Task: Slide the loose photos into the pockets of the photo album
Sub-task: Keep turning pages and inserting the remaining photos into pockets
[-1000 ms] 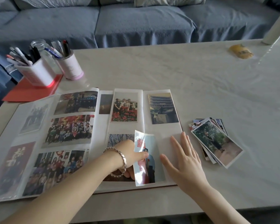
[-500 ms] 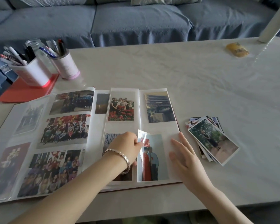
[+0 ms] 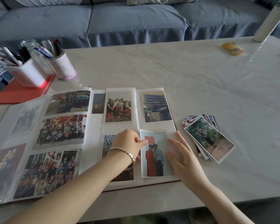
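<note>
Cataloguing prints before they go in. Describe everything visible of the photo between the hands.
The couple photo is an upright colour print, thinly bordered: a red character above two standing figures, one in red, one in light blue. It lies flat on the right page of the photo album, lower part. The left hand pinches its upper left edge; the right hand rests straight fingers at its right edge.

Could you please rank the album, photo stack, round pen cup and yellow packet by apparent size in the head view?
1. album
2. photo stack
3. round pen cup
4. yellow packet, though it lies farthest away, so this is unsure
</note>
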Tool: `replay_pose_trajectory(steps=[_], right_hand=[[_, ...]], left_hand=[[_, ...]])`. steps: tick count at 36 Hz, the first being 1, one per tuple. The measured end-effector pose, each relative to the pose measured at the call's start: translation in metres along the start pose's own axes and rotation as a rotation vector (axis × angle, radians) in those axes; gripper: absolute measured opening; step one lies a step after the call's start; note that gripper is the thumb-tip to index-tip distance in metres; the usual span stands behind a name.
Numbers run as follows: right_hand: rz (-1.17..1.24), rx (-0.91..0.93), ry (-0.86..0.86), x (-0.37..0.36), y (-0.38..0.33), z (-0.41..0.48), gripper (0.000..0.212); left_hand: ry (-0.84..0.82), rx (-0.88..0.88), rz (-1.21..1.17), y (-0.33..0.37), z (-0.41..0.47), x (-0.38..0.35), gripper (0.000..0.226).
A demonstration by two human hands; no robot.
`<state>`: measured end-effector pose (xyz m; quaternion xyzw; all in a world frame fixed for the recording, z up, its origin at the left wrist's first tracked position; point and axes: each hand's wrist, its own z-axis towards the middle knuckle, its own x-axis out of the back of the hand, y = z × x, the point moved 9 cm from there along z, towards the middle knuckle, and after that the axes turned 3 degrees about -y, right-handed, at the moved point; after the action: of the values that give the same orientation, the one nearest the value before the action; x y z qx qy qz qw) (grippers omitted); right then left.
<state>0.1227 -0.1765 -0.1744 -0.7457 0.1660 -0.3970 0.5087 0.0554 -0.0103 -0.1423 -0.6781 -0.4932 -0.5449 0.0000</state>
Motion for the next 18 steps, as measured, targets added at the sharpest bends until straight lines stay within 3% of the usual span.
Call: replay_pose_trajectory(steps=[3,12,18], right_hand=[[-0.007,0.001,-0.002,0.000,0.002,0.001,0.042],[0.082,0.008,0.006,0.000,0.007,0.003,0.044],[0.175,-0.002,0.016,0.003,0.013,0.006,0.049]], left_hand=[[0.007,-0.015,0.068,0.002,0.000,0.006,0.030],[-0.200,0.097,-0.225,0.002,0.001,-0.018,0.013],[-0.264,0.122,-0.288,0.012,-0.006,-0.026,0.019]])
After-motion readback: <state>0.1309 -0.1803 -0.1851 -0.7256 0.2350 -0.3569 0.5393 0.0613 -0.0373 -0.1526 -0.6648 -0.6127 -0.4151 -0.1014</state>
